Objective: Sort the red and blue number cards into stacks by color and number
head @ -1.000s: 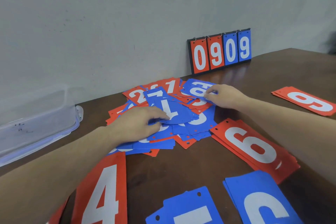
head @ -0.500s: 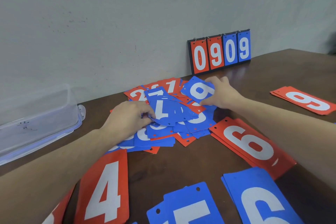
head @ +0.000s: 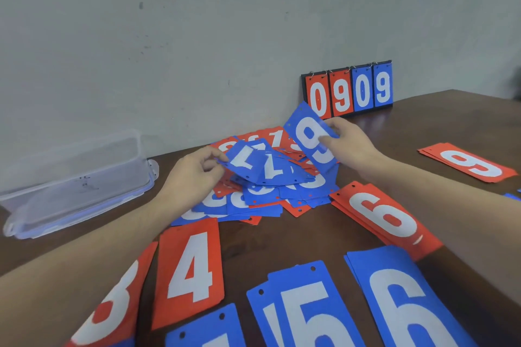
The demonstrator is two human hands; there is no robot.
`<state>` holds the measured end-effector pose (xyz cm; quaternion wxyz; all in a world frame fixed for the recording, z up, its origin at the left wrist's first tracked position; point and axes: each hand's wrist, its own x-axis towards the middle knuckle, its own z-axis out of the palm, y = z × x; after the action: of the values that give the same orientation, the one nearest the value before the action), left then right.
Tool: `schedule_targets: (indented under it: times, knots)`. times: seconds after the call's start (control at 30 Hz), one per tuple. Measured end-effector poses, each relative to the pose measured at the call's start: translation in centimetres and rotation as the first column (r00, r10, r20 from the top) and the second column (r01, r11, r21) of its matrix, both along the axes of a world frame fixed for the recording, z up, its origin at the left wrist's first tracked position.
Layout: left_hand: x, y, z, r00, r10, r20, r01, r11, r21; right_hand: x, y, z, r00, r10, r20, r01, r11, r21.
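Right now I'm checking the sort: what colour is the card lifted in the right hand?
Blue with a white numeral, in the head view: card, right hand.

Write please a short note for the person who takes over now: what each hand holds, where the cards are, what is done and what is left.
Right hand: holds a blue card, 6 or 9, lifted off the mixed pile.
Left hand: pinches a blue 7 card at the pile's top.
Done: stacks on the table: red 4, red 6, blue 5, blue 6, another red stack far right, and a red stack under the left forearm.
Left: place both held cards, then sort the rest of the pile.
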<state>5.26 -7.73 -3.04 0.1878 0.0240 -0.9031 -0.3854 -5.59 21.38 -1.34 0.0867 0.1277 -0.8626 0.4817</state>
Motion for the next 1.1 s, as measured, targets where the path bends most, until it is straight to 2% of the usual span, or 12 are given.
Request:
schedule_targets:
  times: [0.17,0.37,0.5,0.6,0.7,0.83,0.97,1.1]
  knots:
    - [3.6,-1.2,1.3,0.997,0.075,-0.028,-0.063,0.952,0.298,3.3,-1.0,1.2,0.997,0.038,0.072,-0.032,0.996,-0.088]
    - [7.2,-3.3,1.2,0.985,0.172,-0.028,-0.151,0.923,0.354,7.0,-3.2,2.3,0.968,0.129,0.215,-0.112,0.99,-0.091]
    - [9.8,-4.5,1.2,0.989,0.144,-0.012,-0.117,0.843,0.525,9.5,-5.3,2.7,0.965,0.16,0.21,-0.15,0.987,-0.062]
    - [11.7,-5.6,1.5,0.981,0.193,-0.011,-0.15,0.794,0.589,11.4,-6.9,2.7,0.961,0.189,0.202,-0.173,0.98,-0.096]
    - [13.8,-7.5,2.0,0.973,0.232,0.022,-0.193,0.751,0.632,13.0,-8.7,2.6,0.953,0.222,0.205,-0.202,0.973,-0.116]
    - [17.0,-10.5,2.4,0.978,0.17,0.122,-0.208,0.731,0.65,14.8,-11.2,2.5,0.923,0.298,0.245,-0.278,0.954,-0.11]
    - [20.6,-12.8,2.8,0.981,0.098,0.166,-0.183,0.741,0.646,16.2,-14.1,2.3,0.891,0.355,0.282,-0.353,0.934,-0.06]
    - [24.5,-15.1,2.8,0.965,0.102,0.243,-0.231,0.77,0.595,17.6,-16.9,2.1,0.849,0.416,0.325,-0.429,0.903,-0.036]
